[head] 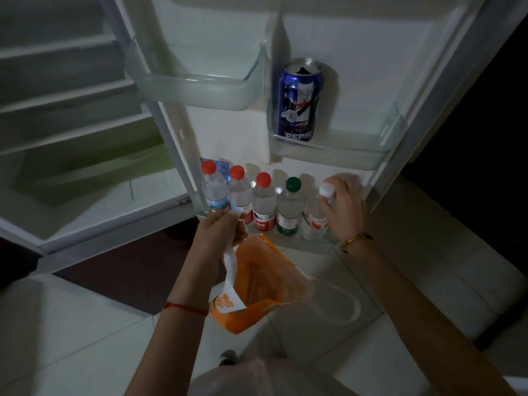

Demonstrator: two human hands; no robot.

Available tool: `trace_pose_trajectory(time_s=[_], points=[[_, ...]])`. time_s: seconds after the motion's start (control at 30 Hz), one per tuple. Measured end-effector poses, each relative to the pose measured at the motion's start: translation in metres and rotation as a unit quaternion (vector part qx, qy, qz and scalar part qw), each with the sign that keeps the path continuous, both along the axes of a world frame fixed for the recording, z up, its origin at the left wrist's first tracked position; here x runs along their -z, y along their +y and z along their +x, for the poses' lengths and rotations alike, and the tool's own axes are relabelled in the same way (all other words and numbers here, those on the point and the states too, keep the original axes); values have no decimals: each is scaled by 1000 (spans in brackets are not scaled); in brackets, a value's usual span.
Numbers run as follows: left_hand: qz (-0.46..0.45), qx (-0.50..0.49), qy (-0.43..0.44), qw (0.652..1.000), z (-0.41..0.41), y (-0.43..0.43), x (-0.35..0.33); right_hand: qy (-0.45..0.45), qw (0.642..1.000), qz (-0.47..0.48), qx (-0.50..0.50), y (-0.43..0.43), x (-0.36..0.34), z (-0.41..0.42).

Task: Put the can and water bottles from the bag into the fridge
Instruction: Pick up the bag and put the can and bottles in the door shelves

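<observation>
The white-capped water bottle is gripped by the right hand at the bottom door shelf's right end; the orange bag is pinched by the left hand; the Pepsi can is stood on the upper door shelf.

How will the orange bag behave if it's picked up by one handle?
The orange bag is probably floppy: it hangs slack and creased from the left hand, mouth sagging open. Likely very light, since nothing shows inside. Its thin film may feel slippery.
</observation>
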State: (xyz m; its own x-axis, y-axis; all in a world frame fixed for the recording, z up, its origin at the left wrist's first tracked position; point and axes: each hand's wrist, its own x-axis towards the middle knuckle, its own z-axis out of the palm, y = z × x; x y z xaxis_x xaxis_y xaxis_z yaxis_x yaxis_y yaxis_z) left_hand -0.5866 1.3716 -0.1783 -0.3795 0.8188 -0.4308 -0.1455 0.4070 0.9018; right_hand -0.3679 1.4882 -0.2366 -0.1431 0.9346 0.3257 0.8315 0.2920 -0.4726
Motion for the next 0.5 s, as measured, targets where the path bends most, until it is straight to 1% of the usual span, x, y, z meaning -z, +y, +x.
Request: trace_pose_trajectory(time_s=[0.1,0.13,0.23,0.3,0.33,0.4,0.47,0.5], points=[[3,-13,11,1000,-2,-4,8,3,999,-33,6,0,-8,-3],[4,-20,9,1000,-3,-6,11,-13,999,-39,11,-1,-12,-6],[7,-29,-8,1000,-9,-15,20,-102,995,9,21,-15,-26,-21],[8,-36,-6,999,-15,-21,28,-110,993,31,-4,-30,-31,-34],[6,-42,-2,999,-19,-24,32,-93,995,28,-32,-37,-32,-41],[1,-60,15,998,-29,-31,40,-3,995,-25,-100,-51,-27,-56],[-11,-83,26,996,-40,-37,51,78,981,-91,-154,-61,-19,-72],[-19,-96,26,995,-47,-42,56,97,974,-110,-173,-65,-13,-81]])
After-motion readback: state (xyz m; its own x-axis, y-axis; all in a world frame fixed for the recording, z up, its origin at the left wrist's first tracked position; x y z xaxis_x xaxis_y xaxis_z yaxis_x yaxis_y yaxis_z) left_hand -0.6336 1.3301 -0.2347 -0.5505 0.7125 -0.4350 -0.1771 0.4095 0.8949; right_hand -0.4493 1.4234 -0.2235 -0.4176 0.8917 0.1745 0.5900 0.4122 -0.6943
